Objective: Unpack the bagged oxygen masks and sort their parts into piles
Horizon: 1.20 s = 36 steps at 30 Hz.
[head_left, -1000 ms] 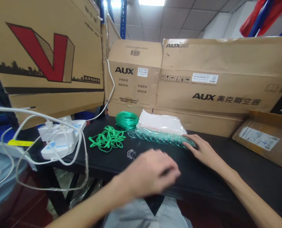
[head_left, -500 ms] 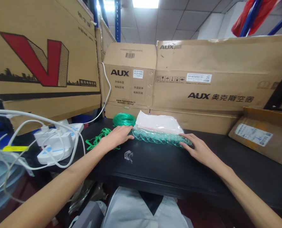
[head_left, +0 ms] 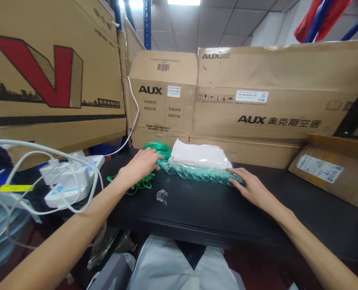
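A row of nested, clear green plastic cups, which look like oxygen masks [head_left: 194,172], lies across the black table. My left hand [head_left: 142,163] has its fingers closed around the row's left end. At the right end, my right hand [head_left: 251,189] pinches the row between thumb and fingers. Behind my left hand is a coil of green tubing [head_left: 162,150], partly covered by it. Green elastic straps [head_left: 144,182] lie in a tangle under and beside my left wrist. A small bunch of thin, shiny strips [head_left: 162,196] rests in front of the row.
White sheets in clear plastic [head_left: 200,155] lie right behind the row. A white power strip with cables [head_left: 70,177] is at the left. Cardboard boxes [head_left: 257,88] wall off the back, and a smaller carton [head_left: 332,169] sits at the right. The black table's [head_left: 203,217] front edge is near my lap.
My left hand has moved a little left and back, and the row's left end now reaches farther left. My right hand stays at the right end. The view has shifted slightly.
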Available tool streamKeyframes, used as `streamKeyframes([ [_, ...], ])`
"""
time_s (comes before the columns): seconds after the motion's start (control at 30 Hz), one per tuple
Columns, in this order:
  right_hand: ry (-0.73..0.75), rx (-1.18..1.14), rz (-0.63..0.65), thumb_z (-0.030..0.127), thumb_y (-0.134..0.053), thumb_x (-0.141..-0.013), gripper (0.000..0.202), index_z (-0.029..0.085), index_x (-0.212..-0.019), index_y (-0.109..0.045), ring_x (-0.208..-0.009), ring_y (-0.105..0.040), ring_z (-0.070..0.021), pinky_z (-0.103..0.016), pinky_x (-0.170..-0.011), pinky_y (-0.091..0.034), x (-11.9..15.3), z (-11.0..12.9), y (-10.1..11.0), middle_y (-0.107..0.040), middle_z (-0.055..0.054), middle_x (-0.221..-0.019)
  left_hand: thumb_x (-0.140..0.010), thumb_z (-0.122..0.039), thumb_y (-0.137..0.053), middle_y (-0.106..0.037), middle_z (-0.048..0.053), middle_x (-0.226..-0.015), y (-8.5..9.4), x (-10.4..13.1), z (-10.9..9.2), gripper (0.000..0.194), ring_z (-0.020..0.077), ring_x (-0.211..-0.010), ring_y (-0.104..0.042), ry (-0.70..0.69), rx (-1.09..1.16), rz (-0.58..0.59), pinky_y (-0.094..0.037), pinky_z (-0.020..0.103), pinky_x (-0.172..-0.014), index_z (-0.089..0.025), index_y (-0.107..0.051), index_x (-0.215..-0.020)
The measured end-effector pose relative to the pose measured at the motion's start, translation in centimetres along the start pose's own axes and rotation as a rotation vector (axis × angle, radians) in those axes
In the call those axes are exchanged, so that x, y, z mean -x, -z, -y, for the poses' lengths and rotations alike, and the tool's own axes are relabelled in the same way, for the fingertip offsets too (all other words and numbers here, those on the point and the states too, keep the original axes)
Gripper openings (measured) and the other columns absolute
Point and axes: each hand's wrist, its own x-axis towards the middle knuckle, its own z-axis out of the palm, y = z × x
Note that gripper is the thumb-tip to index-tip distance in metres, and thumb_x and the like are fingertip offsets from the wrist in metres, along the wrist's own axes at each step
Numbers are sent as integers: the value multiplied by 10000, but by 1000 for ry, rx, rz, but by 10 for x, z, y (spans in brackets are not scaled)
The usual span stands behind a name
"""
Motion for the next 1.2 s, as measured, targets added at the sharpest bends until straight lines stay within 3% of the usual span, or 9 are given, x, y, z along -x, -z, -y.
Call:
streamKeyframes([
  [0.27,18,-14,14,397,-476,-1028,408,279,-1401,-590,-1111,-672,-277,-442,-1000,-517,0,3,2,-653,-113,-1244,-987,-325,-573,-639,110,-1265,-8,3,-4,432,279,-1179,-592,-67,45,25,-465,339,-912,-259,-602,-1412],
  [0.57,16,-15,11,393,-480,-1021,412,295,-1402,-600,-1108,-675,-284,-448,-996,-524,0,6,3,-656,-111,-1244,-948,-145,-522,-571,138,-1196,4,6,-5,465,307,-1109,-531,-51,-95,-3,-449,392,-876,-258,-635,-1386],
  [0.73,17,-14,19,394,-474,-1029,426,286,-1426,-585,-1110,-675,-286,-453,-1002,-522,-1,8,4,-657,-115,-1246,-973,-203,-523,-576,146,-1156,21,13,11,418,322,-1097,-547,70,-106,-127,-455,410,-898,-218,-633,-1376],
  [0.83,25,-14,25,404,-466,-1036,434,289,-1438,-581,-1131,-672,-288,-453,-1006,-524,-2,9,3,-654,-112,-1272,-1004,-302,-522,-590,131,-1165,34,21,10,407,309,-1091,-574,112,-22,-237,-460,409,-931,-211,-613,-1390],
  [0.9,38,-19,33,397,-456,-1042,444,300,-1463,-559,-1158,-669,-285,-453,-1015,-525,-2,10,0,-648,-108,-1312,-1010,-385,-537,-605,97,-1210,39,26,0,413,276,-1101,-596,52,125,-238,-455,384,-971,-241,-602,-1392],
  [1.03,57,-11,46,380,-450,-1049,485,308,-1527,-486,-1275,-619,-291,-486,-1088,-488,-2,11,-5,-598,-103,-1438,-992,-475,-572,-640,40,-1280,33,31,-40,412,241,-1164,-613,-142,391,-94,-438,337,-1008,-287,-610,-1357],
  [1.2,66,12,-184,358,-462,-1047,415,282,-1432,-594,-1310,-592,-287,-486,-1125,-460,-3,22,4,-598,-98,-1436,-933,-491,-664,-677,21,-1306,15,23,-83,399,246,-1239,-594,-244,575,38,-420,324,-1029,-294,-651,-1280],
])
